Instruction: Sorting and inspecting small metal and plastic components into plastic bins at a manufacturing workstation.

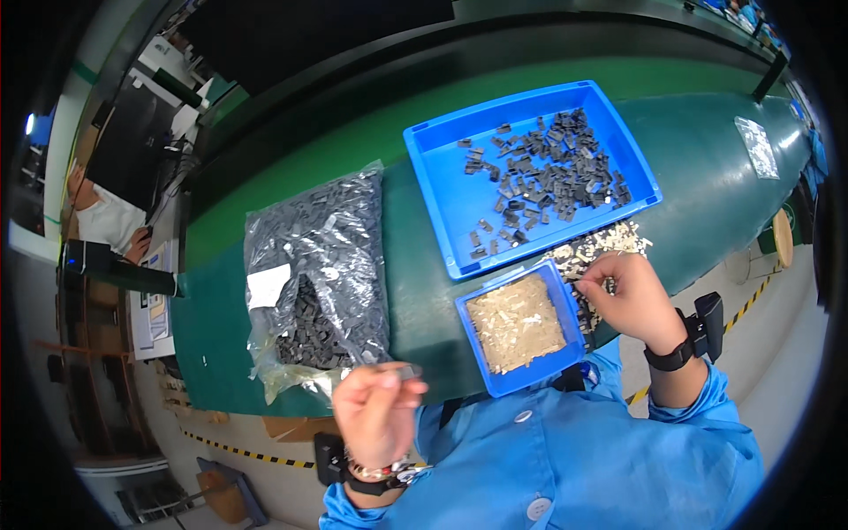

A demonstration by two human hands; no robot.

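My left hand [378, 413] is raised by the near table edge, thumb and fingers pinched on a small grey plastic part [407, 372]. Just beyond it lies a large clear bag [318, 238] full of small dark plastic parts, its mouth toward me. My right hand [632, 299] is closed in a pinch beside the right rim of a small blue bin [497, 382]. Whatever its fingertips hold is too small to make out. Tiny cream-coloured pieces [517, 325] fill that bin. More cream pieces [618, 237] and some dark parts lie on the table around my right hand.
Behind the small bin, a large blue tray [433, 208] holds many scattered dark parts [565, 168]. A flat clear bag [757, 147] rests far right on the green table [698, 190]. At the far left another person [110, 221] sits at a desk.
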